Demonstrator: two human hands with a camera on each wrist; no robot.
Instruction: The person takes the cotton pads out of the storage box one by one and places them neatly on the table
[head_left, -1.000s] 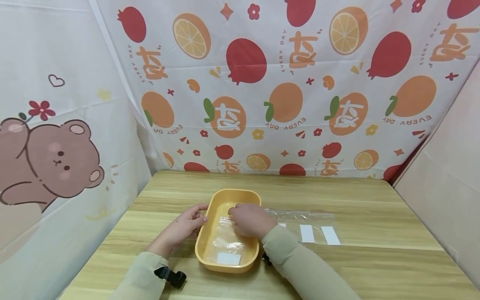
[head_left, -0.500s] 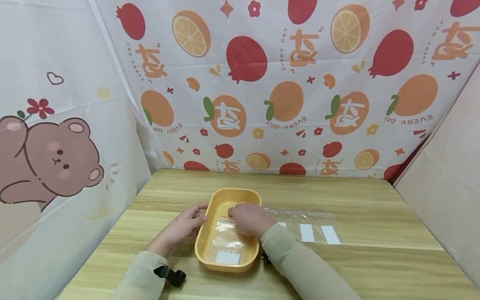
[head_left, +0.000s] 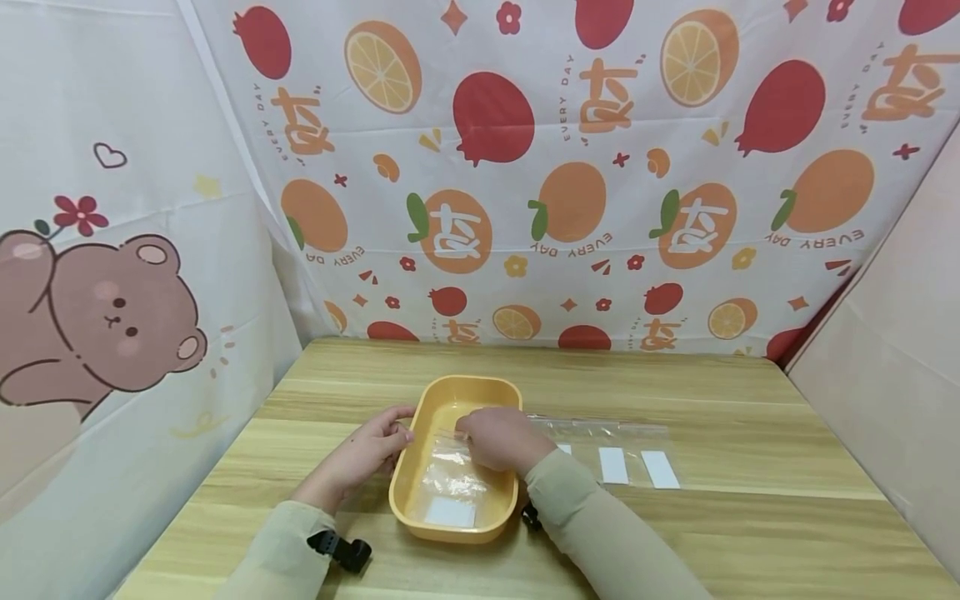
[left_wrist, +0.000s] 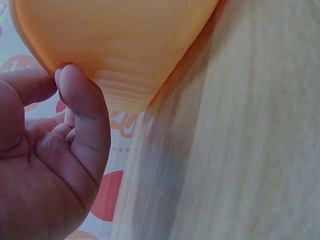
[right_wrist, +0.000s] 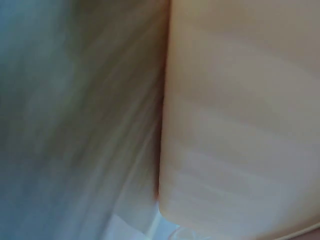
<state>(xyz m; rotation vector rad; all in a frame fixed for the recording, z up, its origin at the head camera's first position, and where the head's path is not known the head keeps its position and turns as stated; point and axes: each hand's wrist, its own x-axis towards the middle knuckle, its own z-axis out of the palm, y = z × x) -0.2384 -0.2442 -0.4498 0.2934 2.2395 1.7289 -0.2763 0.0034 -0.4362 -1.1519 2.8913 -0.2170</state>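
Observation:
A yellow plastic basin (head_left: 402,492) stands on the table, long side pointing away from me. My left hand (head_left: 369,450) pinches its left rim; in the left wrist view the thumb and a finger of the left hand (left_wrist: 55,150) meet at the rim of the basin (left_wrist: 125,45). My right hand (head_left: 498,437) reaches in over the right rim with curled fingers, gripping the upper right corner of a clear zip bag (head_left: 453,479) with a white label. Its fingertips are hidden behind the hand. The right wrist view shows only the outer wall of the basin (right_wrist: 240,125) and the table.
More clear zip bags (head_left: 637,433) with white labels lie overlapping on the wooden table (head_left: 720,533), right of the basin. A fruit-print cloth (head_left: 570,275) hangs at the back edge, and a cloth with a printed bear (head_left: 120,317) hangs on the left.
The zip bag's label end has shifted slightly left inside the basin. Both hands stay nearly where they were, the left one on the rim.

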